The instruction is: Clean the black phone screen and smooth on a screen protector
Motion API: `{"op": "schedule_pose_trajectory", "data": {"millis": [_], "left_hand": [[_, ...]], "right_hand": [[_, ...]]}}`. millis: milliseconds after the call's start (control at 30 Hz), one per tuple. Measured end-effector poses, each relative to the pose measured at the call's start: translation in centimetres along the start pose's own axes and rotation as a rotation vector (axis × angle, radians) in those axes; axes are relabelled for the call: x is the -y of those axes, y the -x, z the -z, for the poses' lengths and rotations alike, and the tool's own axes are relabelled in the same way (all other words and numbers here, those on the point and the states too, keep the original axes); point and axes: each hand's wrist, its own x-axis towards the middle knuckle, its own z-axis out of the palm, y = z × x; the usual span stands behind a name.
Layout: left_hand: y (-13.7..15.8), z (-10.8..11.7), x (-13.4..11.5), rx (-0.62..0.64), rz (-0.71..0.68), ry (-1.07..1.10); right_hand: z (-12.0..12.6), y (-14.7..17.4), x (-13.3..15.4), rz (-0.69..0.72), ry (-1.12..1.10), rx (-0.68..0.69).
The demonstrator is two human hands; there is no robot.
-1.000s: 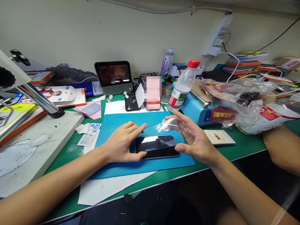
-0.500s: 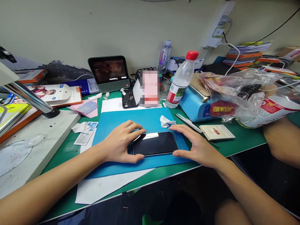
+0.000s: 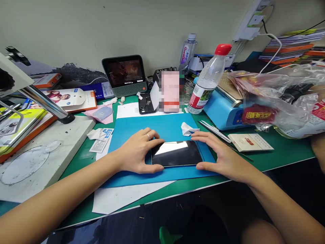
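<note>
A black-screened phone (image 3: 177, 156) lies flat on a blue mat (image 3: 132, 126), with a white reflection on its glass. A thin clear screen protector (image 3: 202, 151) lies over it, its outline showing just past the phone's right end. My left hand (image 3: 141, 150), with a ring on one finger, grips the left end, index finger at the far edge and thumb at the near edge. At the right end my right hand (image 3: 218, 154) pinches in the same way, fingertips at the far edge, thumb at the near corner. A crumpled white wipe (image 3: 188, 129) lies beyond the right fingertips.
Behind the mat stand a smart display (image 3: 124, 75), a black phone case (image 3: 146, 103) and a red-capped bottle (image 3: 207, 83). To the right are pens (image 3: 215, 131), a small box (image 3: 250, 142) and a blue device (image 3: 220, 110). A white lamp base (image 3: 63, 149) stands left.
The camera view has shifted, moving everything rightward in the picture. The screen protector's outline now sits closer to the phone's edges. Both hands keep nearly the same grip.
</note>
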Motion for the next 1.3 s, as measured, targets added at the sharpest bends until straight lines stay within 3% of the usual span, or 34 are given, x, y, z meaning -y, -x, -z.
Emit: {"op": "schedule_pose_trajectory", "data": {"millis": [1300], "left_hand": [[0.19, -0.57, 0.18, 0.004, 0.000, -0.032]], "right_hand": [[0.00, 0.01, 0.23, 0.042, 0.019, 0.055]]}}
